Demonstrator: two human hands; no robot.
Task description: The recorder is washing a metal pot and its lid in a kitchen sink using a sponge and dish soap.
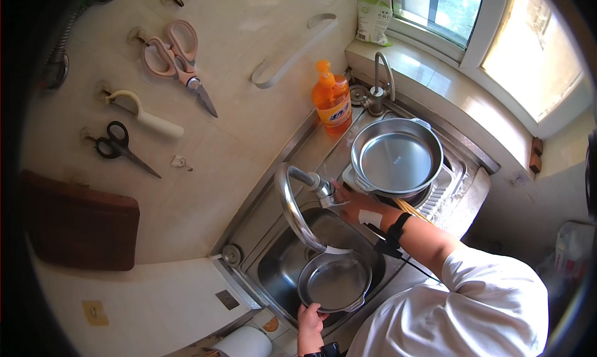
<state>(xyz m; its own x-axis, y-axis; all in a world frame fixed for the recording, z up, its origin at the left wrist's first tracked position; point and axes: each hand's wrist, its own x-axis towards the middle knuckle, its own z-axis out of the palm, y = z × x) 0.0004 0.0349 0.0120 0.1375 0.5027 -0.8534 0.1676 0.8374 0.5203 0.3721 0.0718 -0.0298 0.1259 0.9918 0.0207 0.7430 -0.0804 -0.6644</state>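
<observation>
My left hand (311,317) grips the near rim of a round metal pan (335,284), thumb on top. This pan is held in the stainless steel sink basin (275,273), under the curved spout of a chrome faucet (294,217). Whether water runs from the spout is unclear. My right hand (354,205) reaches to the faucet's lever (338,203); its fingers are blurred and partly behind the faucet body, so their grip is hard to make out. Beyond that hand, a larger two-handled metal pan (396,156) rests on the drainboard side.
An orange pump bottle of dish soap (332,100) and a slim second tap (378,91) stand behind the pans. Wooden chopsticks (410,208) stick out below the larger pan. Pink scissors (179,63), a peeler (144,114) and black scissors (121,145) hang on the wall.
</observation>
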